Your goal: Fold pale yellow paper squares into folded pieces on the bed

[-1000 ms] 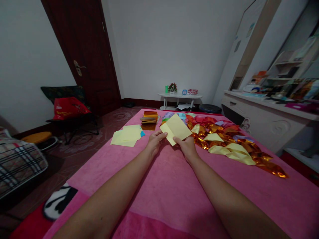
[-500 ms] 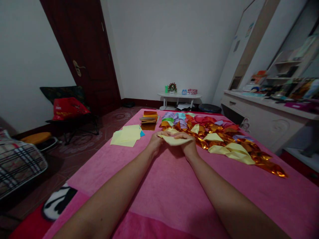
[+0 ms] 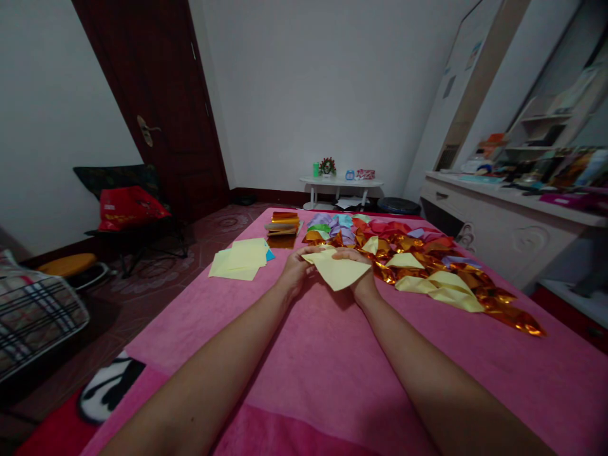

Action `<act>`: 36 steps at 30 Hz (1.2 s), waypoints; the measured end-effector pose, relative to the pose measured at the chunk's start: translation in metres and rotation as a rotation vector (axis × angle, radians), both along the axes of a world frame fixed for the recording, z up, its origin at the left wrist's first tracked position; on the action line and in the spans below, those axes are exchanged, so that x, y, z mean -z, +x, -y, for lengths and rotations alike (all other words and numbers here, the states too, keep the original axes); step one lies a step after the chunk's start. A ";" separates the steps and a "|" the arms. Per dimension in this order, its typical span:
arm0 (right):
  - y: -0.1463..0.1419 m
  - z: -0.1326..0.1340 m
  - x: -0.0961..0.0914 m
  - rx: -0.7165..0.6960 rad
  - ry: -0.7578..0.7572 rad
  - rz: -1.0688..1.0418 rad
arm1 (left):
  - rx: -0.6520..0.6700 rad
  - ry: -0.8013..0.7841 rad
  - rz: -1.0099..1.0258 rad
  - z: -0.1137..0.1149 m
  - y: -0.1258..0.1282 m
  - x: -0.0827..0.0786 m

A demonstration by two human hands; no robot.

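Note:
A sheet of pale yellow paper [image 3: 342, 272], partly folded, is held above the pink cloth [image 3: 327, 367] between my two hands. My left hand [image 3: 299, 269] pinches its left edge. On the other side, my right hand [image 3: 360, 269] grips the paper, with its fingers bent over the far edge. One corner of the sheet points down toward me. Left of my hands lies a small pile of flat yellow sheets [image 3: 240, 259], with a blue sheet [image 3: 270, 254] showing beneath. Folded paper pieces in yellow [image 3: 439, 290] and shiny gold [image 3: 484, 297] lie to the right.
Gold foil sheets [image 3: 282, 231] are stacked beyond my left hand. Purple, green and red folded papers [image 3: 389, 227] lie at the far side. Farther off stand a small white table [image 3: 342, 182], a chair with a red bag [image 3: 130, 208] and a white dresser [image 3: 503, 221].
The yellow paper has tilted, so its broad face and a downward-pointing corner now show. Both hands stay in nearly the same place, still holding it.

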State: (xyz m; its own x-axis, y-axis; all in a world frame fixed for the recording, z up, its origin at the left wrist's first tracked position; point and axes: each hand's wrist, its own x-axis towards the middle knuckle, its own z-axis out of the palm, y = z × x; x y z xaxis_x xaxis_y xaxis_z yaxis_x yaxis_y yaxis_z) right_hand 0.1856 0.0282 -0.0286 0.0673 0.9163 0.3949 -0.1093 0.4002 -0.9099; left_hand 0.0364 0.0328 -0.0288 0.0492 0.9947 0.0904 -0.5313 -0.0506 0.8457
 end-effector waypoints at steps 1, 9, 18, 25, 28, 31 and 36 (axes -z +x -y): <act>-0.002 0.000 0.001 -0.023 -0.030 0.010 | 0.000 0.020 0.002 0.000 -0.001 0.000; -0.013 0.004 0.006 -0.109 -0.200 0.016 | 0.005 0.093 -0.063 0.006 -0.002 -0.004; 0.009 -0.018 0.012 0.162 -0.093 -0.049 | -0.150 0.085 -0.206 -0.008 -0.008 0.006; 0.021 -0.017 0.001 0.182 0.134 0.220 | 0.002 0.036 -0.346 -0.007 -0.012 0.008; 0.019 -0.012 -0.004 0.151 0.322 0.457 | 0.063 0.031 -0.365 -0.007 -0.013 0.008; 0.017 -0.010 -0.004 0.127 0.342 0.498 | 0.114 0.031 -0.362 -0.007 -0.015 0.008; 0.016 -0.011 0.000 0.083 0.323 0.516 | 0.204 0.024 -0.340 -0.006 -0.018 0.006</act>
